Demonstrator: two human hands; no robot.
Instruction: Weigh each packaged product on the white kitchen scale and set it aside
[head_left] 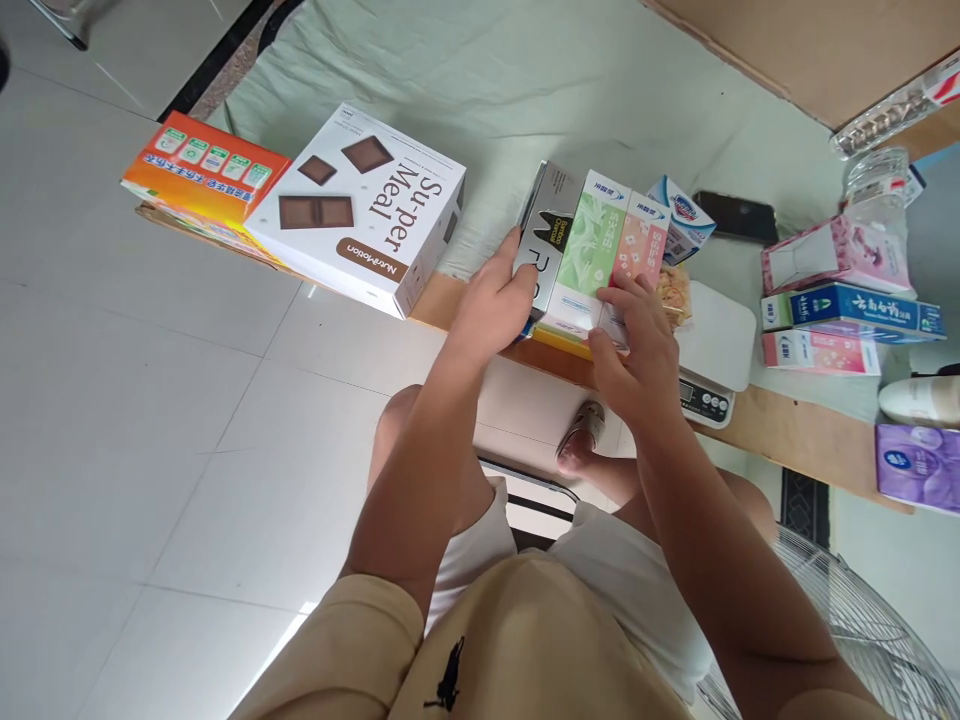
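Note:
In the head view, a silver-and-black toothpaste box (pixel 550 215), a green-and-white box (pixel 590 245) and a pink-and-white box (pixel 646 232) lie side by side near the table edge. My left hand (pixel 495 295) grips the silver box from its left, index finger along the side and thumb at its near end. The fingers of my right hand (pixel 637 345) curl over the near part of the pink box, with the thumb at its near end. Something yellow shows beneath the row, mostly hidden.
Left stand a white Su-per Meal box (pixel 367 215) and an orange pack (pixel 202 165). To the right are a small blue-white box (pixel 681 220), a phone (pixel 736 217), a white scale (pixel 716 335) and several boxes, including a blue one (pixel 862 312). A wire fan guard (pixel 847 620) sits lower right.

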